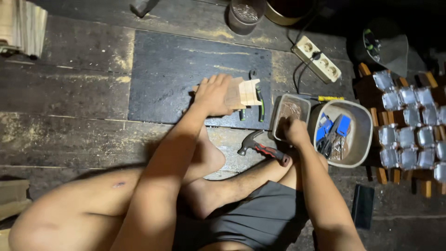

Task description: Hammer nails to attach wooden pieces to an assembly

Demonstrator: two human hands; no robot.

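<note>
Leftmost, the left hand (213,95) lies flat with fingers together, palm pressing down on a small pale wooden piece (242,93). That piece sits on a dark rectangular board (176,74) laid on the plank floor (65,97). Just right of the left hand, touching the wooden piece's far edge, lie pliers with green-and-black handles (258,100).

Between the two hands, nearer the body, a claw hammer (262,148) with a red-and-black grip rests on the floor, its head pointing toward the left hand, its handle end near a bare shin.

The right hand (295,131) is curled, fingertips dipped at the near corner of a small rectangular metal tin (291,110); whether it pinches anything cannot be told. Contents of the tin are brownish and too small to identify.

Just right of the right hand stands a grey plastic tub (360,139) holding blue items and dark metal tools. Beyond the tub, a white power strip (318,59) with a black cable plugged in. Farthest right, rows of small shiny foil-like squares (409,135) sit on wooden slats. A dark flat phone-like slab (363,205) lies on the floor right of the forearm.
</note>
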